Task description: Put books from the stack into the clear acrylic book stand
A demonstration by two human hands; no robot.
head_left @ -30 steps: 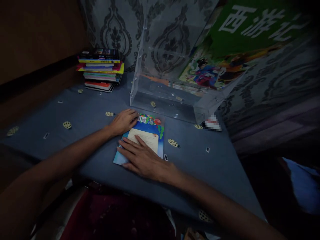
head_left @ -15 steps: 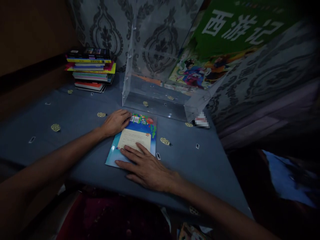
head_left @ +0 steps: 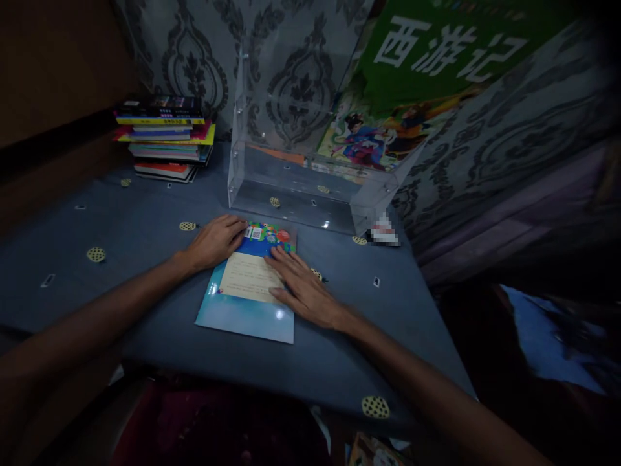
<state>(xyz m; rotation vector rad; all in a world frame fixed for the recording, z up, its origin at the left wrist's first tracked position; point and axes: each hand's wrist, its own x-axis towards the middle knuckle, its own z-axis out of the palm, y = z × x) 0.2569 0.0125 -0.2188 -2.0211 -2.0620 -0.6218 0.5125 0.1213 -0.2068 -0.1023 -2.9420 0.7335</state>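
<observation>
A thin blue book [head_left: 252, 314] with a cream text panel and a barcode lies flat on the table. My left hand [head_left: 216, 241] rests at its upper left corner, fingers stretched over the edge near the barcode. Across the book's right edge lies my right hand [head_left: 305, 285], with its fingers extended flat on the cover and the thumb apart on the cream panel. Part of the cover's right side is hidden under that hand.
A clear acrylic rack [head_left: 291, 207] stands behind the book, with a green picture book [head_left: 388, 97] leaning in it. At the back left is a stack of books [head_left: 165, 139]. A small blurred object [head_left: 384, 232] sits beside the rack. The patterned tablecloth [head_left: 145, 278] covers the table.
My right hand has moved from the book's lower part up to its upper right edge, uncovering the bottom of the cover. My left hand stays at the upper left corner. The view has shifted slightly.
</observation>
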